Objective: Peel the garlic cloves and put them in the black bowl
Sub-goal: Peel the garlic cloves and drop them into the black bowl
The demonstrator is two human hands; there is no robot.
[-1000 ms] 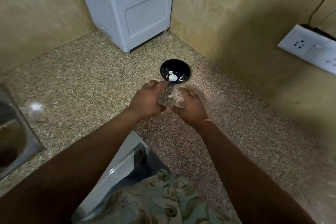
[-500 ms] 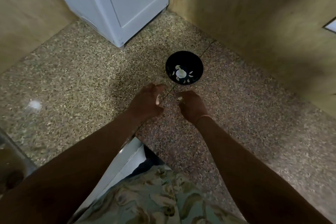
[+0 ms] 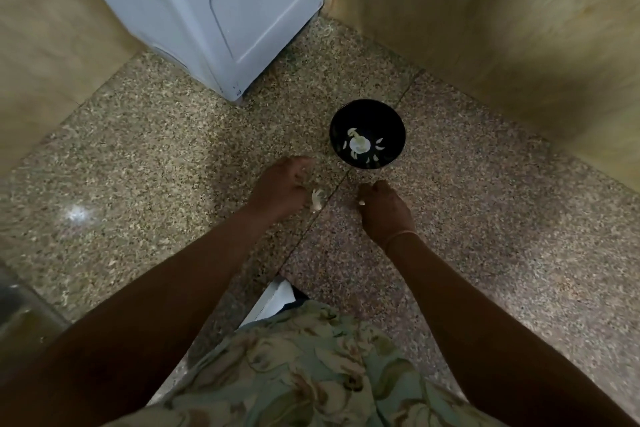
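Note:
The black bowl [image 3: 391, 118] stands on the speckled counter near the corner, holding a garlic bulb [image 3: 358, 144] and several pale cloves. My left hand [image 3: 280, 187] hovers just in front and to the left of the bowl. Its fingers are curled, and a pale garlic clove [image 3: 317, 199] with loose skin sits at its thumb side. My right hand [image 3: 386, 210] is a short way to the right, in front of the bowl, pinching a small white bit of garlic skin [image 3: 361, 203] at its fingertips. The hands are apart, low over the counter.
A white appliance [image 3: 214, 10] stands at the back left against the tan walls [image 3: 502, 28], which meet in a corner behind the bowl. A metal sink [image 3: 20, 308] shows at the left edge. The counter's front edge [image 3: 273, 298] is close to my body.
My hands have drawn apart and pulled back a little from the bowl, each with a pale bit of garlic. The view has tilted down and closer.

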